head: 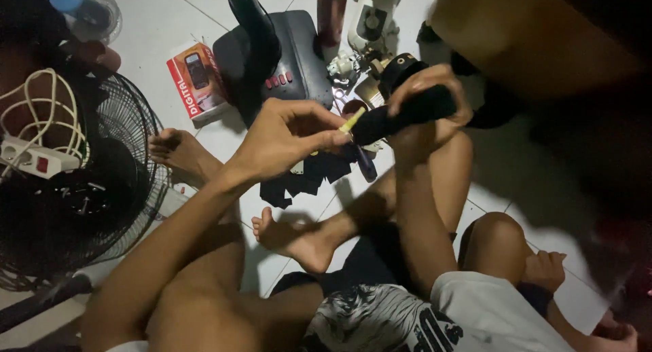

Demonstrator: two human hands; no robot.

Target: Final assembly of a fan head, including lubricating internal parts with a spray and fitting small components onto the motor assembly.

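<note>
Your right hand [435, 97] is wrapped around a dark cylindrical part [401, 114], fingers curled over its top and closed firmly on it, holding it up above your crossed legs. The part's long axis runs roughly left to right, tilted a little, with its upper end toward the right and its lower, narrower end pointing left toward your other hand. Your left hand [288, 138] has its thumb and fingertips pinched shut on a small yellow-handled tool [352, 120], likely a slim screwdriver or probe, though it is too small to tell which. The tool's tip lies right at the left end of the dark part, touching or all but touching it; the exact contact is hidden by your fingers. So the part lies just to the right of your left fingertips, and the left hand is the one nearer its open end. On the tiled floor [170, 19] beyond sit a dark fan base with red buttons [285, 53], a red box [197, 80], scattered black pieces [305, 175], and a fan grille [88, 182] at left with a white power strip [30, 158] resting on it.
</note>
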